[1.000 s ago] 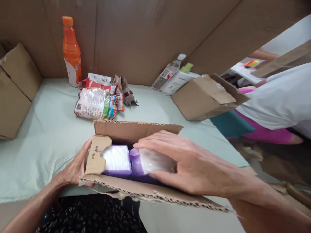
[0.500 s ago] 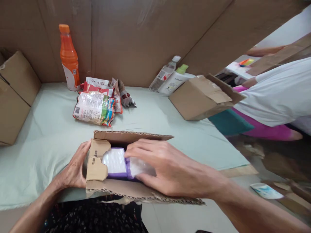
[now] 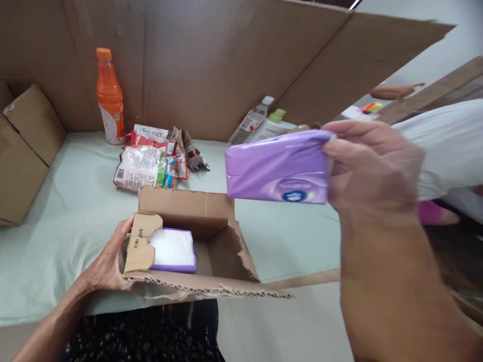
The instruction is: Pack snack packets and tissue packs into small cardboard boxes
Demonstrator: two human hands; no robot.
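My right hand (image 3: 372,166) pinches the right end of a purple tissue pack (image 3: 277,166), held in the air above the table's right half. A blue logo marks the pack's side. My left hand (image 3: 107,256) grips the left end of an open cardboard box (image 3: 181,203) near the front edge; its fingers are partly hidden behind the box. Inside the box, at its left, lies another purple and white tissue pack (image 3: 173,250). The box's right part shows bare cardboard.
An orange drink bottle (image 3: 110,98) stands behind several snack packets (image 3: 147,166). At back right lean a clear bottle (image 3: 252,120) and a green-capped white bottle (image 3: 273,126). Another cardboard box (image 3: 28,151) is at left. A person in a white top (image 3: 449,146) is at right.
My right hand has lifted one tissue pack out of the box, up and to the right. The box's far flap now stands differently, and my left hand stays on the box.
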